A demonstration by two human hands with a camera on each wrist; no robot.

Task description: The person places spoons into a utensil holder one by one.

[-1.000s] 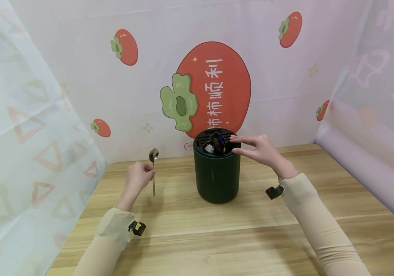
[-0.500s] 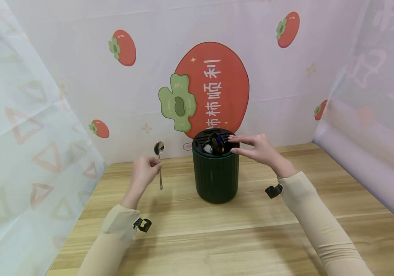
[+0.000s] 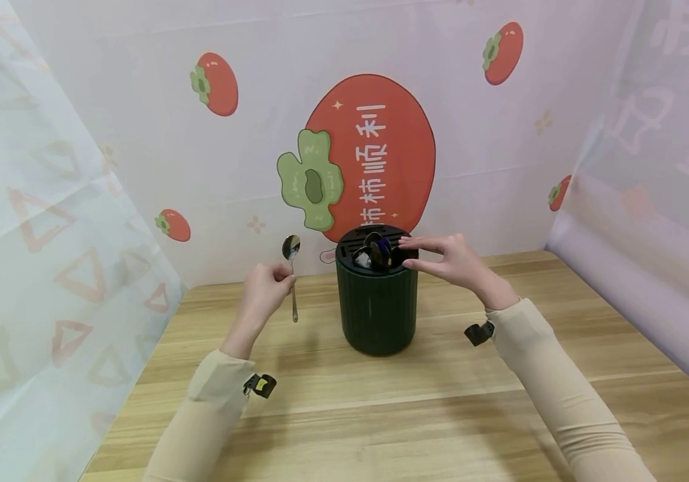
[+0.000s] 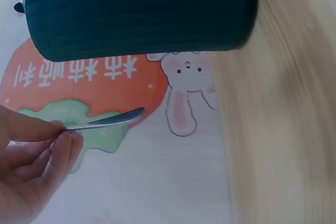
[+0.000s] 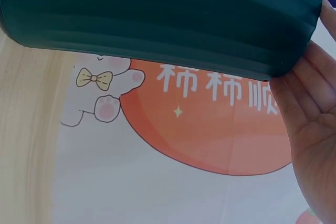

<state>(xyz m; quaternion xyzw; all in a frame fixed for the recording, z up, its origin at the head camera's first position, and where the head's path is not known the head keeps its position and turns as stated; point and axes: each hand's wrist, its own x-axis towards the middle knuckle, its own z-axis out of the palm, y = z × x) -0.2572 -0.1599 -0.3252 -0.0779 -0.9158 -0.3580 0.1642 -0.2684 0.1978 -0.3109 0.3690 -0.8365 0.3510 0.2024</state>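
Note:
My left hand (image 3: 267, 291) pinches a metal spoon (image 3: 290, 246) partway down its handle, bowl up, handle end hanging above the table. It is left of a dark green ribbed utensil holder (image 3: 378, 311) and apart from it. In the left wrist view the spoon's handle (image 4: 107, 121) sticks out past thumb and fingertips. Across the holder's right rim lies my right hand (image 3: 449, 260), its fingers nearly straight and touching the top edge. Several shiny spoon heads (image 3: 363, 258) poke out of the holder's black slotted top (image 3: 349, 249); their handles are hidden inside.
The holder stands on a wood-grain table (image 3: 344, 428) near its back edge. Behind it hangs a white cloth (image 3: 465, 134) printed with persimmons, and pale cloth panels (image 3: 31, 268) close off both sides.
My left hand has moved right and slightly up, bringing the spoon nearer the holder. The right hand has stayed at the rim.

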